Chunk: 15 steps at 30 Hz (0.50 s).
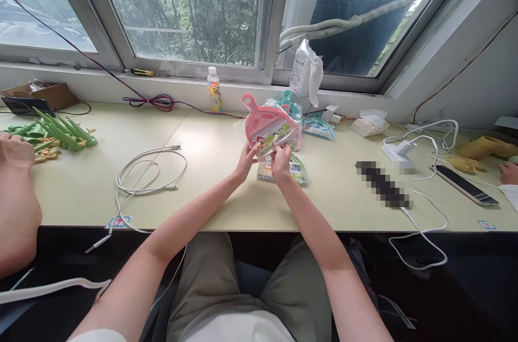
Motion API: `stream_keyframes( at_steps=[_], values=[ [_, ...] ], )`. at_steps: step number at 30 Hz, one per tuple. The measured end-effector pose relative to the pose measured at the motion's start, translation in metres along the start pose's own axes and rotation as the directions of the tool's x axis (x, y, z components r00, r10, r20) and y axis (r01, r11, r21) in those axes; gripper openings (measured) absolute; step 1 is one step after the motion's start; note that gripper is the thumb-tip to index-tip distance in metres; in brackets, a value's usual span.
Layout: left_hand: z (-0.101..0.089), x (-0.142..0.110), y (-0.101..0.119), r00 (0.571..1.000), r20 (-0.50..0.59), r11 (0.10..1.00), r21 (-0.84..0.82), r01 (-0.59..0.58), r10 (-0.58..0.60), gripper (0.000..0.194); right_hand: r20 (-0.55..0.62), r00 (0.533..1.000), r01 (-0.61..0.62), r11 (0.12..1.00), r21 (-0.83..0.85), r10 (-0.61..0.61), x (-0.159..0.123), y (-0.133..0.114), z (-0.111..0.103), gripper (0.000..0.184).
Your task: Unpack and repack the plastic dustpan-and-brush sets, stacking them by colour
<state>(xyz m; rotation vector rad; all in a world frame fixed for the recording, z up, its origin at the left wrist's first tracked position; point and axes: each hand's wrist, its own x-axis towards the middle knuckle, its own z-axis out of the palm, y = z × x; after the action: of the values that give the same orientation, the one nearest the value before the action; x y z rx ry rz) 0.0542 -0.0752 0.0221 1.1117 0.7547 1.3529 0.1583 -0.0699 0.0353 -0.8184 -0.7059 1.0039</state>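
Both my hands grip a pink mini dustpan set [253, 116] in clear plastic wrap, raised a little above the table with its handle pointing up and away. White bristles and a printed card show through the wrap. My left hand [244, 163] pinches the lower left edge. Fingers of my right hand [281, 161] close on the lower edge, at the crinkled plastic. Under it on the table lies a green packaged dustpan set [300, 171], partly hidden by my right hand. Behind are a teal packaged set [287, 97], partly covered, and a blue-green one [319, 128].
A coiled white cable [151, 185] lies left of my arms. Along the back stand a drink bottle [214, 91] and a white plastic package [304, 72]. Rightward are tissues [369, 123], a charger [400, 153] and a phone [463, 185]. Another person's arm [18, 202] rests near green plastic stems [67, 131].
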Motion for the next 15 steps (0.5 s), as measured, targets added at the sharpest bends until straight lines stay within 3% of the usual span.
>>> stream_keyframes(
  at_steps=[4, 7, 9, 10, 12, 14, 15],
  values=[
    [-0.009, 0.006, 0.001, 0.998, -0.04, 0.996, 0.077, 0.042, -0.039, 0.04, -0.003, 0.994, -0.107, 0.993, -0.052, 0.107, 0.009, -0.001, -0.003, 0.019],
    [-0.018, 0.015, 0.005, 0.997, -0.039, 0.996, 0.064, 0.067, -0.065, 0.04, 0.141, 0.97, -0.177, 0.975, -0.137, 0.196, 0.02, -0.009, -0.008, 0.011],
    [-0.026, 0.021, 0.011, 0.997, -0.033, 0.997, 0.031, 0.067, -0.066, 0.041, 0.21, 0.954, -0.144, 0.942, -0.303, 0.214, 0.028, -0.019, -0.015, 0.022],
    [-0.031, 0.025, 0.015, 0.997, -0.04, 0.998, 0.012, 0.066, -0.066, 0.042, 0.212, 0.963, -0.067, 0.909, -0.411, 0.167, 0.031, -0.024, -0.019, 0.026],
    [-0.044, 0.032, 0.023, 0.993, -0.095, 0.997, -0.019, 0.074, -0.076, 0.047, 0.234, 0.971, 0.192, 0.762, -0.618, -0.054, 0.036, -0.035, -0.028, 0.026],
    [-0.058, 0.039, 0.029, 0.978, -0.158, 0.991, -0.042, 0.129, -0.134, 0.048, 0.353, 0.893, 0.45, 0.499, -0.74, -0.28, 0.039, -0.042, -0.036, 0.03],
    [-0.064, 0.042, 0.031, 0.969, -0.172, 0.984, -0.057, 0.169, -0.177, 0.048, 0.431, 0.841, 0.533, 0.365, -0.763, -0.326, 0.04, -0.043, -0.04, 0.036]
  ],
)
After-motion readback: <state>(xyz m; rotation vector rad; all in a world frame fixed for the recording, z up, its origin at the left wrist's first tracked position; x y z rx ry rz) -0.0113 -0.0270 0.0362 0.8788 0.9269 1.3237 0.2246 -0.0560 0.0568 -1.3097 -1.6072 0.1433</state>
